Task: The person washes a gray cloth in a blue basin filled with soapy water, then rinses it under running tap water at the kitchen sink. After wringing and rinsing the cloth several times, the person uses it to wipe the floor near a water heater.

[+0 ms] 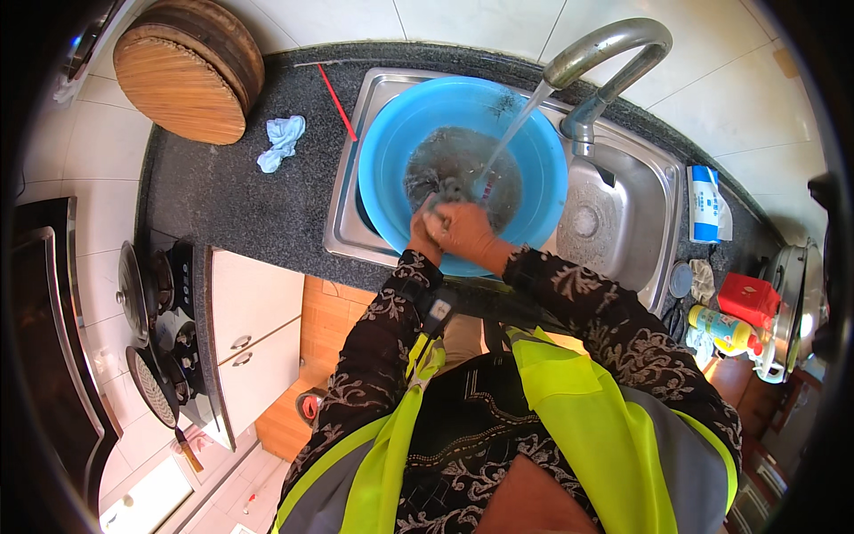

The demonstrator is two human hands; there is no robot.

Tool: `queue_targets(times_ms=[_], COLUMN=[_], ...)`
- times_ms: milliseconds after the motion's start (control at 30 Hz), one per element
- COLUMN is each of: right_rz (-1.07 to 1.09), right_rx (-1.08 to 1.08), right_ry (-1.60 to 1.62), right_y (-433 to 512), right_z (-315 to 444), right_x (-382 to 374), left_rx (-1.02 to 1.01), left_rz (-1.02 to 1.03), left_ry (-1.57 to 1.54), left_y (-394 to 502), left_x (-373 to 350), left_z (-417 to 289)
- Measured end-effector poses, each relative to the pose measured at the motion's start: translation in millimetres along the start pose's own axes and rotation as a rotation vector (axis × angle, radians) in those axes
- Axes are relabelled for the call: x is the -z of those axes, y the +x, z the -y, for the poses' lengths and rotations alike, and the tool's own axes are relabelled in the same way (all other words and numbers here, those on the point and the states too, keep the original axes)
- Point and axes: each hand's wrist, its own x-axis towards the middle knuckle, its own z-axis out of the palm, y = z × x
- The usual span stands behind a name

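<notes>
A large blue plastic basin [544, 133] sits over the left bowl of a stainless steel double sink, with murky water in it. Water runs into it from a curved metal faucet [610, 37]. Over the near side of the basin my left hand [425, 233] and my right hand [464, 230] are together, gripping a wet greyish-green item [448, 192] whose kind I cannot tell. Parts of the fingers are hidden behind the hands and by the item.
On the dark stone counter at left lie a crumpled light blue cloth [281, 141], a red stick [337, 100] and round wooden boards [187, 73]. Right of the sink bowl [640, 220] are a tissue pack [704, 203], a red packet [747, 298] and a yellow bottle [724, 327]. Pans stand on a stove at left.
</notes>
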Motion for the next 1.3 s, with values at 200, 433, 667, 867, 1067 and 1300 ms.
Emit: queue_targets(times_ms=[200, 433, 667, 867, 1067, 1300], right_rz=[-0.395, -0.072, 0.160, 0.222, -0.006, -0.253], right_rx=[-0.168, 0.153, -0.309, -0.417, -0.179, -0.268], right_ry=[-0.184, -0.567, -0.610, -0.100, 0.138, 0.014], right_y=[28, 28, 38, 39, -2, 40], right_z=[-19, -36, -130, -94, -16, -36], right_x=[19, 54, 34, -18, -4, 12], left_rx=[-0.020, -0.012, 0.045, 0.265, 0.021, -0.022], left_rz=[-0.092, 0.014, -0.179, -0.337, -0.047, -0.138], left_ry=[-0.005, 0.063, 1.112, 0.267, 0.017, 0.088], left_y=[21, 3, -6, 10, 17, 16], left_x=[-20, -38, -30, -10, -8, -22], left_z=[14, 8, -19, 2, -7, 11])
